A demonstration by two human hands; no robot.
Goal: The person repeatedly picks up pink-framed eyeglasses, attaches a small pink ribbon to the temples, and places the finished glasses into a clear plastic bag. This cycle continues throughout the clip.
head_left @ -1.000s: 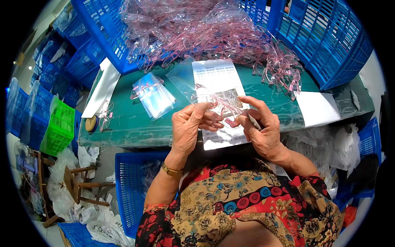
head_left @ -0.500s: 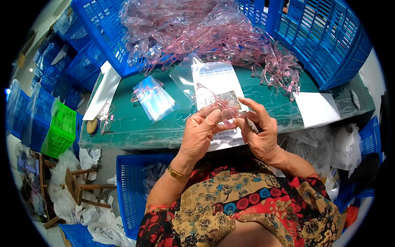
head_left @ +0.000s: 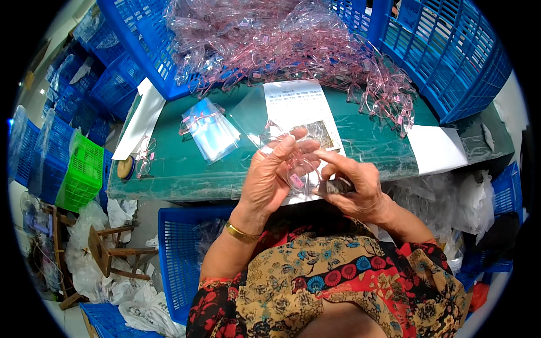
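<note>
My left hand (head_left: 265, 177) holds a pair of clear pink eyeglasses (head_left: 298, 179) with a pink tag, its thumb raised and fingers curled behind the frame. My right hand (head_left: 360, 186) is close beside the glasses, fingers bent around a small dark grey thing (head_left: 338, 186) whose kind I cannot make out. Whether its fingertips touch the glasses is unclear. Beneath the hands lie a printed paper sheet (head_left: 293, 98) and a picture card (head_left: 316, 134). To their left, another pair of eyeglasses (head_left: 197, 119) rests on a stack of clear plastic sleeves (head_left: 217, 141).
A large heap of pink eyeglasses (head_left: 293, 53) and clear wrapping spills from a blue basket (head_left: 141, 48) across the green table (head_left: 372, 152). Another blue basket (head_left: 445, 62) stands at right, near white paper (head_left: 437, 149). At left are loose eyeglasses (head_left: 145, 158) and a round tin (head_left: 125, 167).
The eyeglasses have turned and sit lower, mostly in my left hand. That hand has rotated, showing more of its palm. My right hand has shifted slightly down.
</note>
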